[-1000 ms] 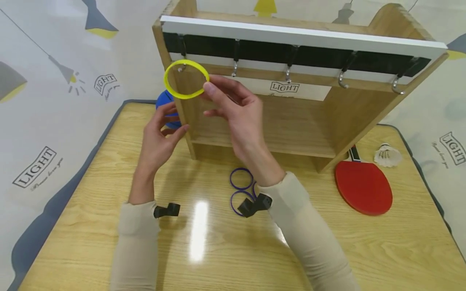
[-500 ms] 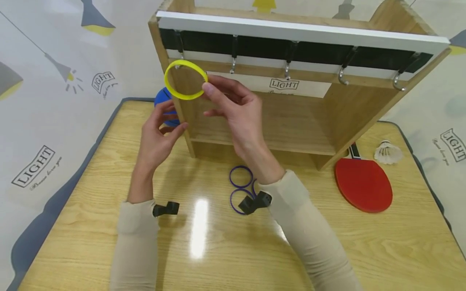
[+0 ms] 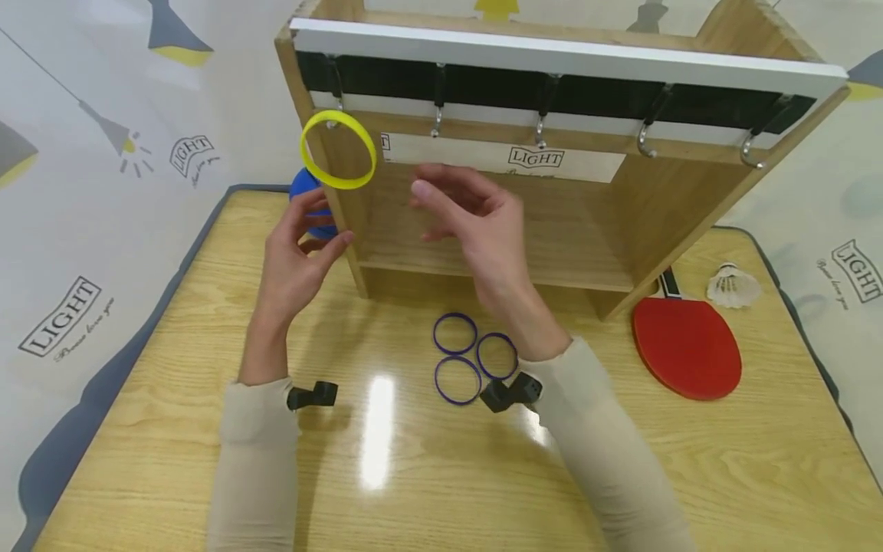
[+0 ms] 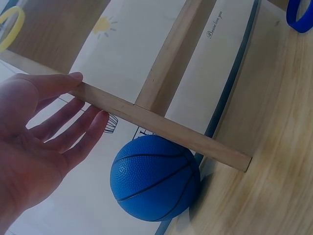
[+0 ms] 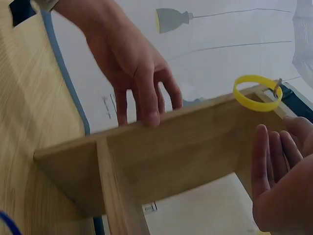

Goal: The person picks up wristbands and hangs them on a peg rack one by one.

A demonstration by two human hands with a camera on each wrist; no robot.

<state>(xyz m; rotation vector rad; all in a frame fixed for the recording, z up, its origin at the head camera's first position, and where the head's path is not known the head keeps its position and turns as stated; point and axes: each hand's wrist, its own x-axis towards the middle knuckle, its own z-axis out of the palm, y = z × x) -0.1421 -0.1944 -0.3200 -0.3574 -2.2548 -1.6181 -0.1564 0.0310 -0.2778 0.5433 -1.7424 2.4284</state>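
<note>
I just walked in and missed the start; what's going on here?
A person's left hand grips the left side of a pale wooden shelf fitted with metal hooks. A thin, round, yellow band hangs on the leftmost hook in the head view. The right hand is near the band, holding nothing. Three thin, round, purple-blue bands lie on the glossy wooden table in front.
</note>
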